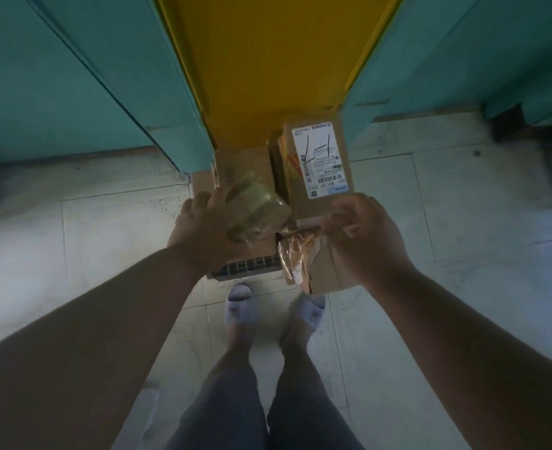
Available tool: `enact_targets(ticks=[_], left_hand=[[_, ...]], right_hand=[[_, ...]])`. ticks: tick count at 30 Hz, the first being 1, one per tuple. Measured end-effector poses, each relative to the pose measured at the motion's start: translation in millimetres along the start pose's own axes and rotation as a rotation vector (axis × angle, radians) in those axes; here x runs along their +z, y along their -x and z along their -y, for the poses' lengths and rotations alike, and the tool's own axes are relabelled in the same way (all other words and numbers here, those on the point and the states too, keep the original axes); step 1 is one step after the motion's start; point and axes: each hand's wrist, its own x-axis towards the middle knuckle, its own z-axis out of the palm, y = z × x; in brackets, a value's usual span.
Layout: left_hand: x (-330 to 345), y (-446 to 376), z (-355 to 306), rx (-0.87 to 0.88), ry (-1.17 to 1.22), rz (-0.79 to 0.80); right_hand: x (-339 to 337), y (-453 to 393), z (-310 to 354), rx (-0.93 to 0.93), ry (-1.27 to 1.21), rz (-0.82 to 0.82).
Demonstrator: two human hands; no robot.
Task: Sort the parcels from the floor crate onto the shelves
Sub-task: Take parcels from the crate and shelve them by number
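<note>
A: Nearest the lens are the two bare forearms, coming in from seven and five o'clock. What is at their ends?

B: The left hand, just left of centre, has its fingers curled round a small parcel in clear wrap, greenish inside, held above the floor crate.

A: And the right hand?

B: Just right of centre, clamped on a brown cardboard parcel. Its far end points to twelve o'clock, and a white label with "L-1" handwritten on it faces up. A crumpled, tape-wrapped parcel sits under that hand too; I cannot tell whether the hand carries it or it rests in the crate.

A: Where is the crate?

B: On the pale tiled floor, dead centre, mostly hidden by the hands; its slotted wall shows just beyond the person's white slippers at six o'clock.

A: And further off?

B: Teal shelf units at ten and two o'clock, with a yellow panel between them at twelve.
</note>
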Motion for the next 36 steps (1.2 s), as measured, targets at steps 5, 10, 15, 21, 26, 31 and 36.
enact_targets(ticks=[5,10,15,21,26,31,36], left_hand=[[-8.7,67.1,19.2,-0.448,1.257,0.198],[-10.0,98.6,32.2,-0.417,1.848,0.386],[-9.8,74.2,61.3,-0.478,1.997,0.176],[3.8,65.5,98.5,-0.458,2.073,0.106],[30.7,76.0,121.6,-0.571,2.130,0.168],[44.3,76.3,122.7,-0.655,2.088,0.141],[41.8,70.9,122.6,-0.688,2.079,0.108]], right_hand=[[8.9,20.6,15.4,0.033,-0.107,0.105],[38.8,18.2,35.2,0.003,-0.175,0.252],[80.0,-13.9,54.7,-0.056,-0.013,0.276],[154.8,-57.9,65.6,-0.091,0.334,0.167],[193.8,-69.5,68.4,-0.038,0.753,0.138],[201.2,-70.5,62.7,-0.074,0.820,0.064],[185.1,-67.5,65.3,-0.094,0.735,0.086]])
